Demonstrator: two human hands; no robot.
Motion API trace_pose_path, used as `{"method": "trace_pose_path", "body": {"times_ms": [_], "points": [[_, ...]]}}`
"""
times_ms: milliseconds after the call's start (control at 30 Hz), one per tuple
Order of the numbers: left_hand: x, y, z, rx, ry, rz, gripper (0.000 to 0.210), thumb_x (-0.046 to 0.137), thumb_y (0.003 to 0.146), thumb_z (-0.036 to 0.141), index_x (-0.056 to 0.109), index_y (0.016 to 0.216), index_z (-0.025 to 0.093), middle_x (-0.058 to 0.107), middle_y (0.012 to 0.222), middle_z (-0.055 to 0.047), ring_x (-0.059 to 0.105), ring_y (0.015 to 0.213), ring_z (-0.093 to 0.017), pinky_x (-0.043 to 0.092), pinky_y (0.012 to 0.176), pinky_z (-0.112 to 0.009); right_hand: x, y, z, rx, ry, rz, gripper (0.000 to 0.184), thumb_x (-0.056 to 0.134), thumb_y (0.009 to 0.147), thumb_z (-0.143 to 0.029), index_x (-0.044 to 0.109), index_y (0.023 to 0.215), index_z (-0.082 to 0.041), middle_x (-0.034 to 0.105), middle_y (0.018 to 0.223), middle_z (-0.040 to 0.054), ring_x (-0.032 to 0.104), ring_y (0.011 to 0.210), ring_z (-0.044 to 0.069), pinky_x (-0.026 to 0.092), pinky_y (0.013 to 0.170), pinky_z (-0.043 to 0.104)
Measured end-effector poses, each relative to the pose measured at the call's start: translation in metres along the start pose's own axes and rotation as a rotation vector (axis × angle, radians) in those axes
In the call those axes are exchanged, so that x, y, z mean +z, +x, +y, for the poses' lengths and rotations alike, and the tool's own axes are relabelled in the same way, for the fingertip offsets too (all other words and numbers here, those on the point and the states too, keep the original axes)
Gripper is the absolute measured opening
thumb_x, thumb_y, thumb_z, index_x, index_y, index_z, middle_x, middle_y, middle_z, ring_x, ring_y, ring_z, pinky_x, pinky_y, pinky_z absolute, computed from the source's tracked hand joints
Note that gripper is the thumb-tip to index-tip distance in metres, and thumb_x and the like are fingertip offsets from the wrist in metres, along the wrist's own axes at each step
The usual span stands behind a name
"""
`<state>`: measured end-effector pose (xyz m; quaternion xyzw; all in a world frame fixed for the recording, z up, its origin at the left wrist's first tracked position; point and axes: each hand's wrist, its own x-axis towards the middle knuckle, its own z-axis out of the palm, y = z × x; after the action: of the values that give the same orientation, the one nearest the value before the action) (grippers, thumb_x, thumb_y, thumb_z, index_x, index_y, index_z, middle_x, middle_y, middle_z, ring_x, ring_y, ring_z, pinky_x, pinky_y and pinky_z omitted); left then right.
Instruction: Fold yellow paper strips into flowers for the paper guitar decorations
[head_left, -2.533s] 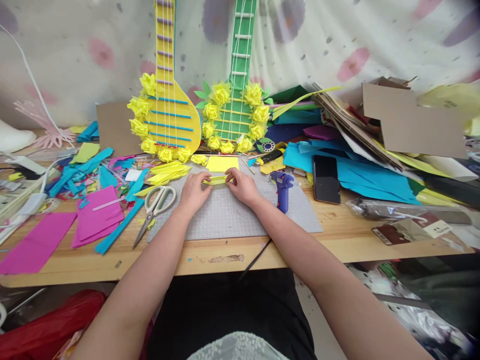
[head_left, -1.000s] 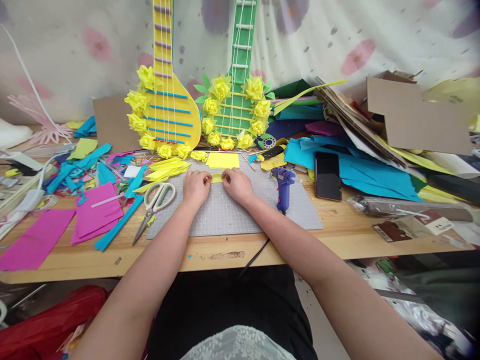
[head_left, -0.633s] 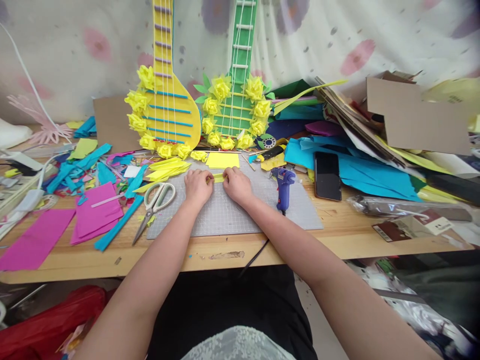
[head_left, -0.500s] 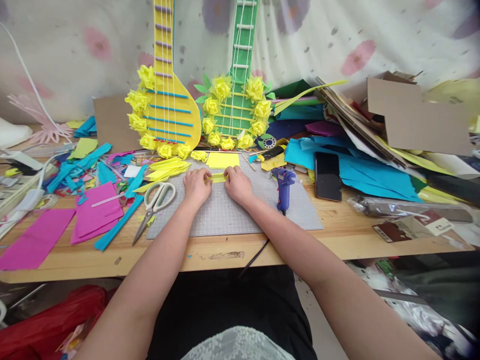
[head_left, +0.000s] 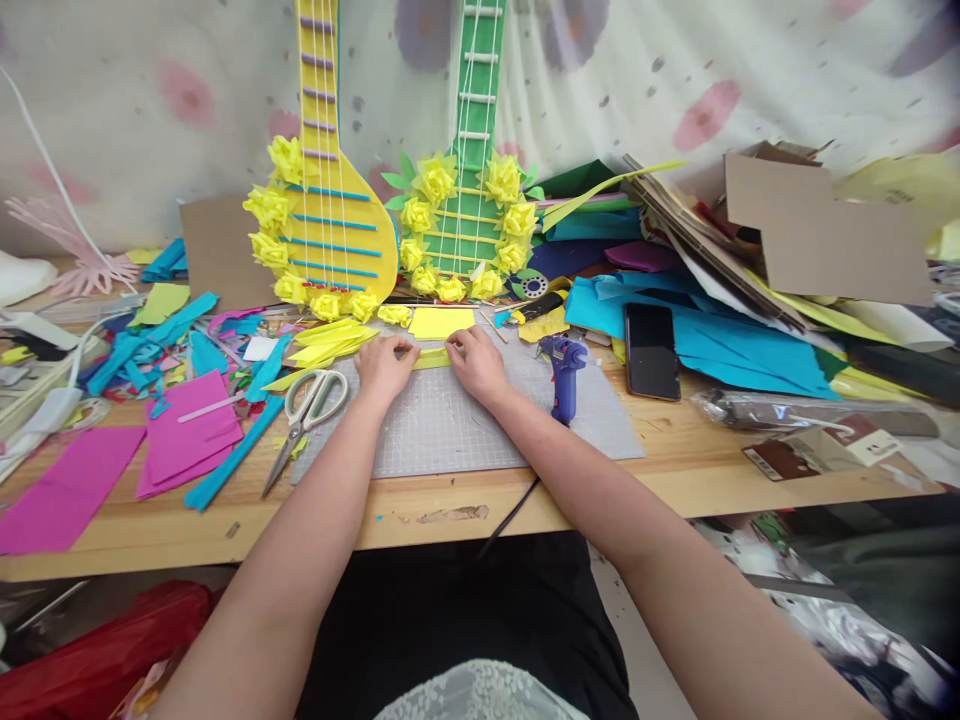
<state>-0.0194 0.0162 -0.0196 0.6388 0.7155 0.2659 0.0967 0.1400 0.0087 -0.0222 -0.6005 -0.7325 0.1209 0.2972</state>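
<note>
A narrow yellow paper strip (head_left: 431, 357) stretches between my hands, low over the grey cutting mat (head_left: 442, 430). My left hand (head_left: 385, 368) pinches its left end, and my right hand (head_left: 477, 362) pinches the other end. Just behind the strip lies a stack of yellow paper (head_left: 441, 322). Cut yellow pieces (head_left: 330, 345) are heaped to the left of it, beside a small yellow paper flower (head_left: 394, 315). White-handled scissors (head_left: 315, 400) rest at the mat's left edge. A blue glue gun (head_left: 564, 375) stands on the mat to the right of my right hand.
A yellow paper guitar (head_left: 345, 230) and a green one (head_left: 469, 215), both trimmed with yellow flowers, lean at the back. Pink sheets (head_left: 187, 430) and blue scraps lie left. A phone (head_left: 652, 352), blue crepe paper (head_left: 750, 350) and piled cardboard (head_left: 825, 225) are right.
My hands have drawn slightly apart, so more of the yellow strip shows between them. The whole view has shifted a little; the other things stay in place.
</note>
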Motion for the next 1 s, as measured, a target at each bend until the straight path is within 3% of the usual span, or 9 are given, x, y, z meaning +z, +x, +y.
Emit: {"method": "trace_pose_path", "body": {"times_ms": [200,333,433,633,733,900,1000], "points": [[-0.002,-0.004,0.003,0.005,0.042,-0.019,0.022,0.06,0.072,0.041,0.069,0.082,0.024,0.065,0.1,-0.008,0.052,0.103,-0.029,0.038,0.089,-0.044,0.003,0.001,-0.003,-0.026,-0.097,-0.059,0.022,0.049,0.085,-0.028,0.061,0.1,-0.017,0.055,0.102,0.0102,0.051,0.098,0.022,0.041,0.082,0.032],[-0.004,-0.004,0.005,0.011,0.019,-0.036,0.019,0.062,0.071,0.038,0.067,0.079,0.021,0.064,0.1,-0.008,0.052,0.104,-0.028,0.037,0.09,-0.042,0.005,0.002,-0.001,-0.029,-0.073,-0.042,0.026,0.043,0.089,-0.029,0.061,0.104,-0.017,0.057,0.103,0.0107,0.05,0.099,0.022,0.04,0.084,0.033],[-0.002,-0.001,0.002,0.033,-0.089,-0.078,0.014,0.061,0.071,0.033,0.064,0.077,0.021,0.066,0.087,-0.004,0.057,0.091,-0.022,0.039,0.086,-0.038,0.005,0.004,0.003,-0.062,-0.002,-0.043,0.031,0.037,0.092,-0.032,0.063,0.101,-0.019,0.059,0.102,0.0092,0.05,0.1,0.021,0.038,0.088,0.033],[0.002,0.002,-0.006,0.068,-0.252,-0.143,0.008,0.063,0.068,0.025,0.06,0.073,0.02,0.064,0.072,0.001,0.057,0.07,-0.014,0.041,0.079,-0.032,0.004,0.005,0.012,-0.139,0.07,-0.105,0.032,0.057,0.08,-0.031,0.061,0.109,-0.019,0.06,0.106,0.008,0.049,0.102,0.022,0.038,0.091,0.035],[0.003,0.001,-0.006,0.071,-0.251,-0.142,0.009,0.063,0.067,0.022,0.061,0.075,0.02,0.065,0.075,0.001,0.056,0.071,-0.014,0.04,0.078,-0.031,0.007,0.006,0.013,-0.135,0.069,-0.096,0.03,0.058,0.077,-0.026,0.061,0.107,-0.019,0.06,0.107,0.0078,0.049,0.101,0.022,0.039,0.09,0.036],[0.001,-0.002,0.001,0.074,-0.217,-0.061,0.021,0.051,0.08,0.036,0.061,0.088,0.02,0.067,0.087,-0.003,0.057,0.076,-0.016,0.039,0.08,-0.033,0.011,0.008,0.013,-0.091,0.098,-0.082,0.027,0.058,0.076,-0.024,0.061,0.103,-0.02,0.06,0.103,0.0067,0.05,0.097,0.021,0.04,0.088,0.037],[0.0,-0.004,0.005,0.107,-0.147,-0.065,0.024,0.065,0.07,0.036,0.061,0.087,0.02,0.066,0.088,-0.004,0.057,0.083,-0.019,0.038,0.082,-0.035,0.011,0.009,0.014,-0.083,0.124,-0.078,0.028,0.06,0.074,-0.023,0.06,0.103,-0.02,0.061,0.1,0.0059,0.051,0.095,0.021,0.041,0.086,0.036]]}}
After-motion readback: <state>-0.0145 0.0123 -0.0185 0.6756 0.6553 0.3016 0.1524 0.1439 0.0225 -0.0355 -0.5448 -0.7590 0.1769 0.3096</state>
